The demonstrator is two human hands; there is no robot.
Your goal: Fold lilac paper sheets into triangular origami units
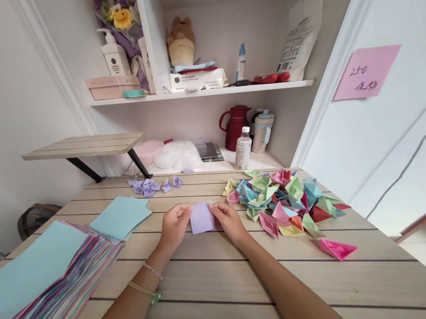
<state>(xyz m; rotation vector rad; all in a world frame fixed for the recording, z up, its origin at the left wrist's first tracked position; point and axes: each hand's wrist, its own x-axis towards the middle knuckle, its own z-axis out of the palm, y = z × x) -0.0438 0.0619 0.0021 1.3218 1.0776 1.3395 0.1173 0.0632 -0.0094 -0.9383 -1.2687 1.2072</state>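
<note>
A small lilac sheet of paper is held up flat above the middle of the table. My left hand pinches its left edge between thumb and fingers. On the opposite edge my right hand has the same sort of pinch. Whether the sheet is folded double I cannot tell. To the right lies a heap of folded paper boats in many colours, with a single bright pink paper boat in front of it. Behind my left hand sit several small lilac folded papers.
At the left lies a thick stack of coloured paper, light blue on top, beside more light blue sheets. A small raised shelf stands at the back left. A bottle and a dark red jug are at the back.
</note>
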